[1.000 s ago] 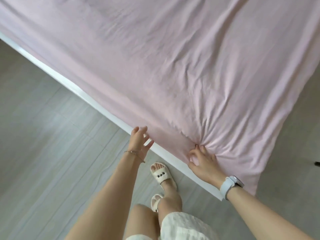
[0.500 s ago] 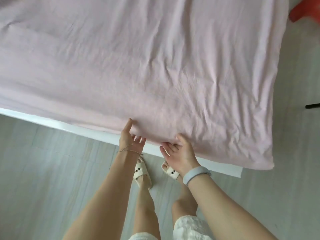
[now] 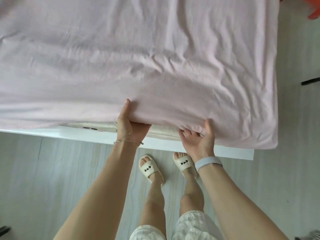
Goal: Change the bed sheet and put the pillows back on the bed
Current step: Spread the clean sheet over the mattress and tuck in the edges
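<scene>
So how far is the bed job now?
Done: the pink sheet covers the top. In hand: the left hand lifts the mattress edge while the right hand grips the sheet's hem. Left: finish the tucking; no pillows are in view.

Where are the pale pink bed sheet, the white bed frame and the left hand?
Pale pink bed sheet (image 3: 155,49), head view: flat top surface.
White bed frame (image 3: 52,134), head view: side rail.
Left hand (image 3: 129,123), head view: palm under the lifted edge.

A home bedroom: pink-sheeted bed (image 3: 155,58), pale plank floor (image 3: 52,179), house slippers (image 3: 150,168).
</scene>
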Action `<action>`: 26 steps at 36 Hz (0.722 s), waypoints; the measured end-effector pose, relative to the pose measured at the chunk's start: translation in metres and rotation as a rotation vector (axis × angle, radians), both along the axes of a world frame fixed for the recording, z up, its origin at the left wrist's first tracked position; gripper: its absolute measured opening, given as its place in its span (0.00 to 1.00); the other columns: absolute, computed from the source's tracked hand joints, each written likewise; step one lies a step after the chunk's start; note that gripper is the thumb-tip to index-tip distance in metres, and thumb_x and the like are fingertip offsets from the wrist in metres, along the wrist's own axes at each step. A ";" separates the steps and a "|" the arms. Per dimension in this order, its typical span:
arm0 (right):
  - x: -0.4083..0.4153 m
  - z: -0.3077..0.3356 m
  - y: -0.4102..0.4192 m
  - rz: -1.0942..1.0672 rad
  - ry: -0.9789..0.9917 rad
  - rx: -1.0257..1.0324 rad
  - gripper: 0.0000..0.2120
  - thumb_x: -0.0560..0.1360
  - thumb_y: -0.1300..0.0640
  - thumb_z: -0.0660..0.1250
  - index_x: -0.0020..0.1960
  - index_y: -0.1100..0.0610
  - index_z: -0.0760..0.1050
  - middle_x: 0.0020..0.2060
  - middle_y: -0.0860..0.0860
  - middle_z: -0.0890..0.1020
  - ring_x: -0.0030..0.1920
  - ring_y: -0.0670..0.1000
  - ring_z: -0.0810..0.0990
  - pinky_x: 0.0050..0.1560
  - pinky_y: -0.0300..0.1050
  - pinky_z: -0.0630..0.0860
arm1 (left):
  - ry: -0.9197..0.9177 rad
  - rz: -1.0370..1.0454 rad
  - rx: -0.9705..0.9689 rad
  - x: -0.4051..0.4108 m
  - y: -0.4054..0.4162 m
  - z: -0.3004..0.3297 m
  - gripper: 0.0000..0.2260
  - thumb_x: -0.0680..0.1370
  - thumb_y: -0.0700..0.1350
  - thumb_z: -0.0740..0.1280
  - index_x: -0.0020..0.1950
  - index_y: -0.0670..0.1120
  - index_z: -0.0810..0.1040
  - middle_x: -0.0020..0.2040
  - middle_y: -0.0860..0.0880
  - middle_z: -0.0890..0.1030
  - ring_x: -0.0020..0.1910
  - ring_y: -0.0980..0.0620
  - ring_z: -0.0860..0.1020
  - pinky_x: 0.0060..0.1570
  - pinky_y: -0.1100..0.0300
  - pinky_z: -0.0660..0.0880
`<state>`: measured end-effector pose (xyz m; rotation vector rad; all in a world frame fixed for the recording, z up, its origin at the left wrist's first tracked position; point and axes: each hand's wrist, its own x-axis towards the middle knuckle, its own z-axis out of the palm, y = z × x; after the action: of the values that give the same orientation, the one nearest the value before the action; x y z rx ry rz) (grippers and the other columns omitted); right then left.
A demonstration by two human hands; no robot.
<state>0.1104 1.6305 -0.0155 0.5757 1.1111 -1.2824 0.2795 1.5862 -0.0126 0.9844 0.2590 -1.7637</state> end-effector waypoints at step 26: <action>0.196 -0.014 -0.013 0.314 -0.093 0.112 0.22 0.76 0.44 0.63 0.65 0.54 0.71 0.62 0.52 0.74 0.65 0.52 0.71 0.67 0.53 0.67 | -0.447 0.232 0.408 0.189 0.004 -0.039 0.07 0.75 0.40 0.67 0.53 0.44 0.76 0.47 0.48 0.78 0.46 0.49 0.79 0.42 0.56 0.77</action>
<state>0.3067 1.6179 -0.0293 0.5150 1.1499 -0.9185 0.4689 1.5900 -0.0513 1.5439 0.4353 -1.2614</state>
